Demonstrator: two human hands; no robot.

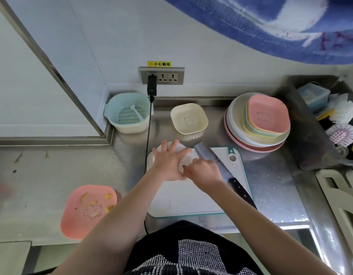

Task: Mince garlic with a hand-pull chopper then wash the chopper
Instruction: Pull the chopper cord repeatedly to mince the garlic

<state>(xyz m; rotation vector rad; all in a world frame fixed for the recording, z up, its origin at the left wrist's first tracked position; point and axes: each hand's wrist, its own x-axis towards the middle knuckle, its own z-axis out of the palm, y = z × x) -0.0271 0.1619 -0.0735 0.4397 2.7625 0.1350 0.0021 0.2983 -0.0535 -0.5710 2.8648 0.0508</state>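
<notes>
A white round hand-pull chopper stands at the far left corner of a white cutting board. My left hand lies over its lid with fingers spread and straight, pressing down. My right hand is right beside it, fingers curled against the chopper's right side; what exactly they hold is hidden. The chopper's inside and any garlic in it are hidden.
A cleaver lies diagonally on the board's right side, next to my right hand. A pink plate with yellowish scraps sits front left. Behind are a cream bowl, a strainer basket, stacked plates, a black cable. Sink with brushes at right.
</notes>
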